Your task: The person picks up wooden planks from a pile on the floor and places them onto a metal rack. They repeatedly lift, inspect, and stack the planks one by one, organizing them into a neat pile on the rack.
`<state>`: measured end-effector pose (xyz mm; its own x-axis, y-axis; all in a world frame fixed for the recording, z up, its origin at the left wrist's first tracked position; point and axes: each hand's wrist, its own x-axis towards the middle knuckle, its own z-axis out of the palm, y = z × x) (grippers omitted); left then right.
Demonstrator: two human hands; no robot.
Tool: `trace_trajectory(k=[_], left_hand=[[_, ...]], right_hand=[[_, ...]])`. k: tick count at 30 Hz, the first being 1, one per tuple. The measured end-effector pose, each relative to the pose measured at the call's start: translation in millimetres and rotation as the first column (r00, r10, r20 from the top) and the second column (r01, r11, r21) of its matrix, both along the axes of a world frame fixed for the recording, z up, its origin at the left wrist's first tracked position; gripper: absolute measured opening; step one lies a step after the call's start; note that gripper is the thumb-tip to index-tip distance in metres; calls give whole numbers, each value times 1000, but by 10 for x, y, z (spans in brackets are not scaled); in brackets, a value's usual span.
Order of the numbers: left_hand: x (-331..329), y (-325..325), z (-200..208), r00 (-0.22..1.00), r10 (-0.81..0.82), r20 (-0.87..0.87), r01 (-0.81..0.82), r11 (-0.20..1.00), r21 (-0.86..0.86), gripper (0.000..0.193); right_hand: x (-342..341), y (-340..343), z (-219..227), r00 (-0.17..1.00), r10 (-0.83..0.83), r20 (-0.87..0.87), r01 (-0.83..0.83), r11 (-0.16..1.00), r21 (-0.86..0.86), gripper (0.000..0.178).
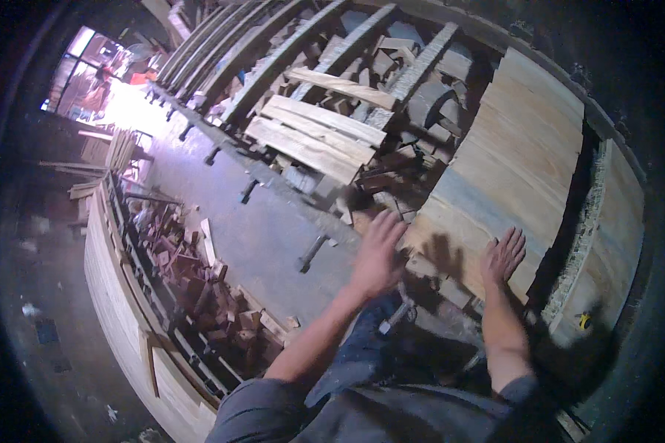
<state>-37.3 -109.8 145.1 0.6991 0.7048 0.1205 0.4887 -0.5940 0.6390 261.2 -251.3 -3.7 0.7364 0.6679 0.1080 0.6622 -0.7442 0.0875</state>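
Observation:
A broad panel of pale wooden boards (517,155) lies edge to edge on the rack in front of me, to the right. My right hand (504,257) is over its near part, fingers stretched out and holding nothing. Whether the palm touches the wood I cannot tell. My left hand (379,255) hovers by the panel's near left corner, fingers extended and nothing in them. A hand's shadow falls on the boards between the two. Farther left, a few loose narrow planks (314,144) rest across the metal bars (273,66) of the rack.
Wood offcuts (421,103) fill the space beneath the bars. Clamp handles (310,255) jut from the rack's left edge over the grey floor (199,184). More scraps (192,280) lie beside another long panel (118,295) at left. Right stands a second panel (613,244) with a small yellow-and-black object (584,320).

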Motion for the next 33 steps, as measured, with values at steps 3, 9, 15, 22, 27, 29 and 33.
trace_trajectory(k=[3, 9, 15, 22, 27, 29, 33], left_hand=[[-1431, -691, 147, 968, 238, -84, -238, 971, 3, 58], [-3377, -2305, 336, 624, 693, -362, -770, 623, -136, 48], [-3777, -3008, -199, 582, 744, -328, -756, 347, -555, 51], [-4519, -2280, -215, 780, 591, -206, -604, 625, -495, 52], [-5477, -1742, -256, 510, 852, -123, -834, 453, -316, 49], [-5829, -1599, -90, 403, 913, -66, -884, 370, -286, 50], [-6212, -1424, 316, 269, 962, 35, -930, 269, -251, 50]], right_hand=[[8, -19, -128, 1000, 13, 23, -14, 1000, 28, 67], [-196, 139, 385, 781, -112, -615, 126, 992, -21, 62], [-906, 28, 344, 773, 102, -626, -20, 990, 137, 48], [-1989, 42, 731, 771, 270, -577, -231, 963, 141, 48], [-3190, 579, 1052, 772, 415, -481, -443, 894, 61, 55], [-3709, 817, 1165, 768, 567, -298, -611, 789, -73, 57], [-4323, 1265, 900, 390, 860, -328, -891, 443, 101, 67]])
